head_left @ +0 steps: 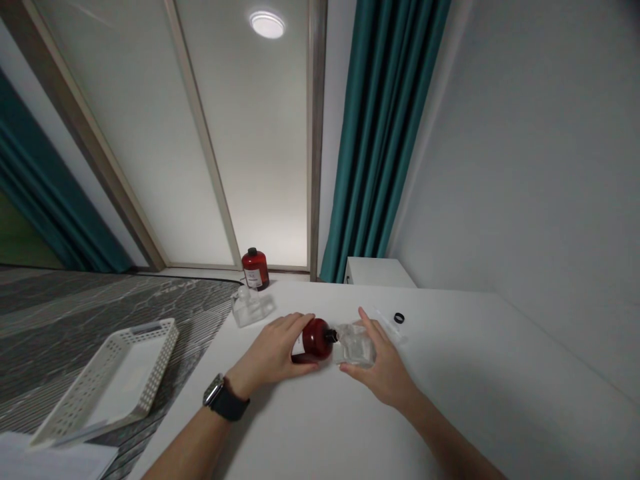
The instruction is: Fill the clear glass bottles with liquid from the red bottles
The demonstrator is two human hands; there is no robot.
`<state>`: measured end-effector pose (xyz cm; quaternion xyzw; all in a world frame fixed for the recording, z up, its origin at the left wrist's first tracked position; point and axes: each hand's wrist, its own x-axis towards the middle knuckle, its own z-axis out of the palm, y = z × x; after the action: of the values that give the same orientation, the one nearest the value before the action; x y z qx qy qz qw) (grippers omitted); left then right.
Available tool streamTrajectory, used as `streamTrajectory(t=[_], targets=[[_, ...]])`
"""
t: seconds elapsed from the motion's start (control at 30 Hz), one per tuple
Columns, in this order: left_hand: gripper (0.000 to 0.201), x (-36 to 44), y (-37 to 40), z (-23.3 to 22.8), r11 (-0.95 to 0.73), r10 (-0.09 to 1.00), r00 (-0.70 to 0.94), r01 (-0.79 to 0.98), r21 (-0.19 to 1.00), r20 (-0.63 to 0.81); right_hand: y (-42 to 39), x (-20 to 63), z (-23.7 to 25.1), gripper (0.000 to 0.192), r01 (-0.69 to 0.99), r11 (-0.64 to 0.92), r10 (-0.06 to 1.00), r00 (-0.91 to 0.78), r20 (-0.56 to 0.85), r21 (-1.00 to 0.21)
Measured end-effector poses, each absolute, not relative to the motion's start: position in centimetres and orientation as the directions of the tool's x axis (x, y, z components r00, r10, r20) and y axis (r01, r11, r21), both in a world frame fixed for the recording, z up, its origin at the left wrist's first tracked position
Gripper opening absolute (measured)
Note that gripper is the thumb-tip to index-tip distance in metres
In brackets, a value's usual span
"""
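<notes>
My left hand [285,350] is wrapped round a dark red bottle [317,339] with a white label. The bottle lies tipped to the right, and its black neck [331,336] meets the end of a clear bottle [356,345]. That clear bottle is held between the thumb and fingers of my right hand [377,363]. Whether liquid passes between the two cannot be made out. Just beyond my right hand, a small black ring [399,318] lies on the white table [320,427], near a thin clear plastic piece [386,323].
At the table's far left corner stands another red bottle [255,269] with a black cap. A clear bottle [251,308] lies in front of it. A white perforated basket [163,367] and some papers [55,460] are to the left. Behind the table is a white cabinet [380,272].
</notes>
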<state>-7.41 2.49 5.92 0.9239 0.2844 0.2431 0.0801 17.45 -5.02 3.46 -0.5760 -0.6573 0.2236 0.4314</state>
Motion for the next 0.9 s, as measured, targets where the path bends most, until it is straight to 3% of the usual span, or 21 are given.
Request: streamTrajectory(t=[0.23,0.9], targets=[[0.076,-7.28,2.28,6.27,-0.82,0.572,0.705,0.48,0.313,0.419,-5.16,17.62,3.54,0.085,0.579,0.261,0.939,0.035,0.343,-0.773],[0.074,-7.11,2.01,6.67,-0.838,0.543,0.708,0.493,0.235,0.451,-5.35,18.16,3.98,0.096,0.639,0.348,0.904,-0.034,0.426,-0.686]])
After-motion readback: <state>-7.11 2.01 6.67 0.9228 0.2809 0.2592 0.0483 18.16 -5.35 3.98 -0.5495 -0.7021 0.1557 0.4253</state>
